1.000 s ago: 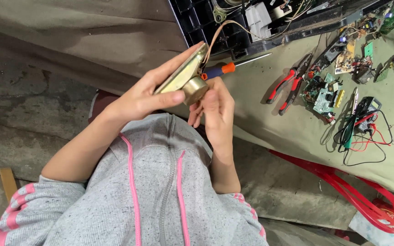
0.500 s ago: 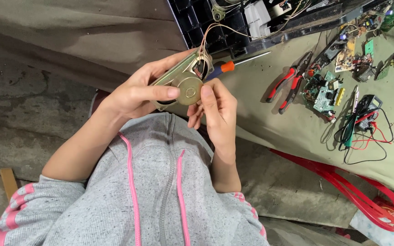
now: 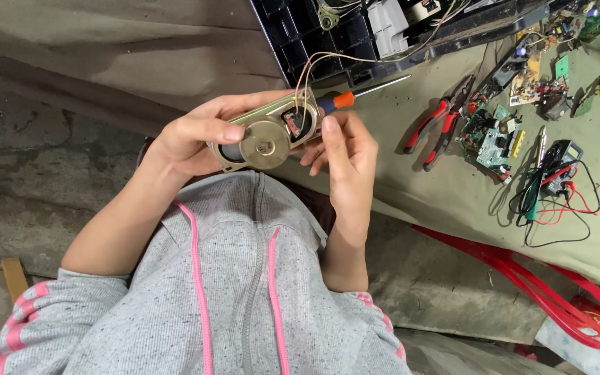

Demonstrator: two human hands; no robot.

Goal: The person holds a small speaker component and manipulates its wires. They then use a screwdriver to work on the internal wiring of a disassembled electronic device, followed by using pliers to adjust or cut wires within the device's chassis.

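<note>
A small oval metal speaker with a round magnet on its back is held up in front of my chest. My left hand grips its left end, thumb across the frame. My right hand holds the right end, thumb pressed near the red terminal. Thin wires run from the speaker up to a black plastic casing. An orange-and-blue handled screwdriver lies on the cloth just behind my right hand.
On the olive cloth to the right lie red-handled pliers, green circuit boards, a small meter with red and black leads. A red plastic frame sits at lower right. Grey concrete floor is on the left.
The speaker has been turned so its round magnet faces the camera more squarely. My right thumb has shifted onto its right end.
</note>
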